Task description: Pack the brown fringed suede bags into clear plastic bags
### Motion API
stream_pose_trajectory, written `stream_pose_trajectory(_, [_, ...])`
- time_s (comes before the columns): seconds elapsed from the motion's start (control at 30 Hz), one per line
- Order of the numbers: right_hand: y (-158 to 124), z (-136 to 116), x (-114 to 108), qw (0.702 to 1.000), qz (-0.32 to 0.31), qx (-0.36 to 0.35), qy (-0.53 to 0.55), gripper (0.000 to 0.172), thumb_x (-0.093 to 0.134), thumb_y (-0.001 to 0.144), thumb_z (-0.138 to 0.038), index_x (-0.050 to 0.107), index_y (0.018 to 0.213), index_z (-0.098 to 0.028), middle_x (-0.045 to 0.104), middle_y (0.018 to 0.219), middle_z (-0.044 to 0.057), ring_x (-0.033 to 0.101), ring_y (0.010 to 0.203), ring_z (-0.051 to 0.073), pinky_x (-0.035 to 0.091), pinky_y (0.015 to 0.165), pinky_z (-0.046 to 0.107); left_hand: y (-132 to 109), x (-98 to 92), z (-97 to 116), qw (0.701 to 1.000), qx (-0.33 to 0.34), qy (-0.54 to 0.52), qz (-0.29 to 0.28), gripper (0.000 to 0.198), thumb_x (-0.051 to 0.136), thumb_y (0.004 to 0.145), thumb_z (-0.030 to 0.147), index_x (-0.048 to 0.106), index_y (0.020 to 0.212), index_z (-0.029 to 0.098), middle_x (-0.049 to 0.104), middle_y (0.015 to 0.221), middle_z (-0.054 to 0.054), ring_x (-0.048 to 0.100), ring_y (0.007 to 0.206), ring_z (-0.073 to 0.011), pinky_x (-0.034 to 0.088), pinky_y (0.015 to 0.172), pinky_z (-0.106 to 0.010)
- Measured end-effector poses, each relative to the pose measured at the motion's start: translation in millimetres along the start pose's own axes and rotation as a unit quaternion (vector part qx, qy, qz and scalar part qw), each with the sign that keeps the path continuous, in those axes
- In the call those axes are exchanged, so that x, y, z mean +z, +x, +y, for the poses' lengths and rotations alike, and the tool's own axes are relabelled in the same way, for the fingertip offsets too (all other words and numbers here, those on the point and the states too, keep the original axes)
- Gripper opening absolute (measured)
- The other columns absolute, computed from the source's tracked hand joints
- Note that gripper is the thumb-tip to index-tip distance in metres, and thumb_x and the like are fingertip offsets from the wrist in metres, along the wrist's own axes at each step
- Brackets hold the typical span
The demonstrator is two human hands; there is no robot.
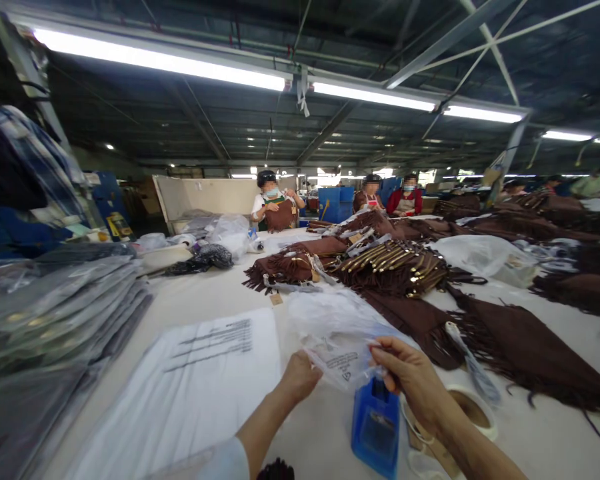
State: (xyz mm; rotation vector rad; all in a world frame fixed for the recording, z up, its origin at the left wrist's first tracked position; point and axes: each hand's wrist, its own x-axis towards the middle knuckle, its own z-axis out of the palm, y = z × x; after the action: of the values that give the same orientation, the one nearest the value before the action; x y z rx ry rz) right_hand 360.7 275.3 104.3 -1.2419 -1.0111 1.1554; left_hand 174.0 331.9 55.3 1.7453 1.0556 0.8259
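A clear plastic bag with small dark print is stretched between my two hands above the table. My left hand pinches its near left edge. With thumb and fingers, my right hand grips the bag's right edge. Just below the right hand stands a blue tape dispenser. To the left lies a stack of printed plastic bags. Beyond the held bag are brown fringed bags with gold-coloured metal edges, piled up.
Filled plastic packages are stacked along the left. A roll of tape lies right of the dispenser. A brown fringed piece covers the right side. Across the table a co-worker holds a brown piece; other people sit farther back.
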Motion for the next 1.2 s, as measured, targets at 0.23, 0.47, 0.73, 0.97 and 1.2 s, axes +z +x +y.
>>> stream_pose_trajectory(0.23, [-23.0,0.4,0.1,0.999,-0.039,-0.024,-0.018,0.037,0.070,0.059,-0.048,0.058,0.074,-0.017,0.054,0.055,-0.007,0.037,0.034,0.002,0.022,0.036,0.018,-33.2,-4.9,35.0,0.898,-0.165,-0.402,-0.067,0.077,0.019,0.078,0.071,0.057,0.100,0.008,0.066,0.093,-0.016,0.064,0.078,-0.0227,0.051,0.065,-0.035])
stream_pose_trajectory(0.47, [-52.4,-2.7,11.9,0.995,-0.026,-0.078,-0.060,0.037,0.069,0.059,-0.052,0.058,0.070,-0.018,0.054,0.057,-0.005,0.038,0.039,0.005,0.025,0.040,0.021,-82.8,-6.2,50.0,0.911,-0.173,-0.374,0.024,0.045,0.075,0.051,0.042,0.060,0.079,0.009,0.068,0.069,-0.010,0.063,0.057,-0.0184,0.043,0.048,-0.024])
stream_pose_trajectory(0.73, [-100.4,21.4,38.5,0.991,0.000,-0.087,-0.099,0.036,0.065,0.063,-0.054,0.057,0.069,-0.020,0.052,0.062,-0.004,0.045,0.060,0.012,0.036,0.055,0.023,-152.8,-21.4,55.5,0.928,-0.171,-0.295,0.152,0.028,0.069,0.048,0.033,0.058,0.062,0.012,0.059,0.047,-0.001,0.047,0.038,-0.0070,0.033,0.043,-0.019])
stream_pose_trajectory(0.97, [-144.5,50.0,99.3,0.994,-0.106,0.015,-0.004,0.039,0.067,0.062,-0.054,0.060,0.075,-0.018,0.060,0.061,-0.001,0.050,0.057,0.012,0.040,0.055,0.022,-222.9,-52.8,48.7,0.928,-0.199,-0.204,0.241,0.025,0.065,0.051,0.036,0.057,0.060,0.014,0.052,0.044,0.004,0.038,0.037,-0.0045,0.025,0.039,-0.017])
stream_pose_trajectory(1.2, [-170.1,85.1,135.0,0.977,-0.126,-0.054,-0.161,0.041,0.051,0.073,-0.061,0.057,0.071,-0.020,0.045,0.049,-0.005,0.042,0.044,0.010,0.034,0.042,0.021,-295.9,-69.0,5.7,0.909,-0.223,-0.003,0.351,0.022,0.054,0.063,0.039,0.053,0.058,0.017,0.047,0.045,0.005,0.041,0.043,-0.0091,0.030,0.044,-0.021])
